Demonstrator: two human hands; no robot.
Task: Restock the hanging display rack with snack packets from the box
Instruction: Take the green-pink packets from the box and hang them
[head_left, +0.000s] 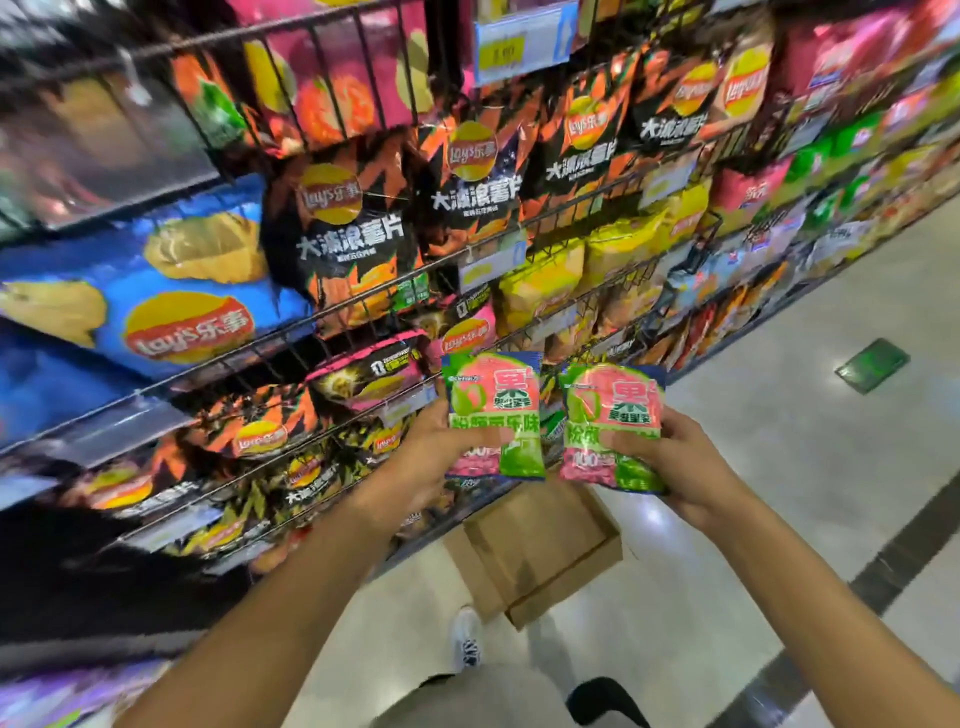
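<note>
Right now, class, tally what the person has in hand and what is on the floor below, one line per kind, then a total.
Green and pink snack packets, one in the left hand and one in the right hand: 2 (left packet, right packet)
Cardboard box on the floor: 1
White shoe: 1
Total: 4

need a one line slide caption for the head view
Left hand and right hand each hold a pink-and-green snack packet before wire racks of chip bags, cardboard box on the floor below.
</note>
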